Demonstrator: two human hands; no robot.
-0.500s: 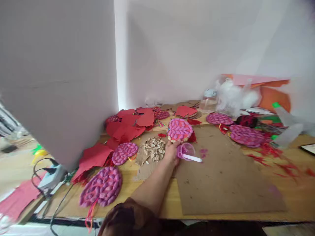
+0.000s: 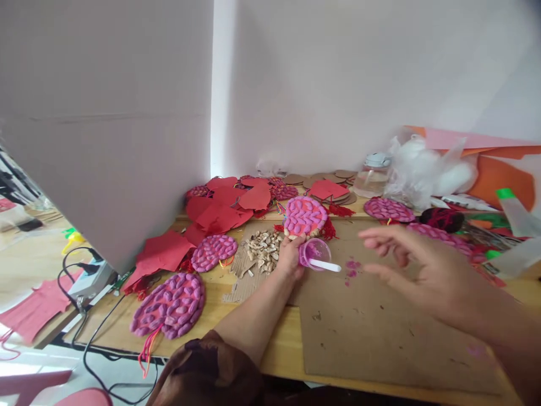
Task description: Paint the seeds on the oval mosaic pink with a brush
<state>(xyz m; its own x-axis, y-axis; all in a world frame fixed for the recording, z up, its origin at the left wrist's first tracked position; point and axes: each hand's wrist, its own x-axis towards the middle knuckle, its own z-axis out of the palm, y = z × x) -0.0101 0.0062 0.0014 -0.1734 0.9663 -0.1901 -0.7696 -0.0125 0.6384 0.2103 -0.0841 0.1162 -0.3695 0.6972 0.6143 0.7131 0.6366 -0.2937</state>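
The wooden table stands against a white wall, with a white panel at its left. A cardboard sheet covers the table's middle. The left hand touches the near edge of the pink woven disc, just beside a purple cup; its grip cannot be determined. The right hand hovers above the sheet, fingers spread, holding nothing.
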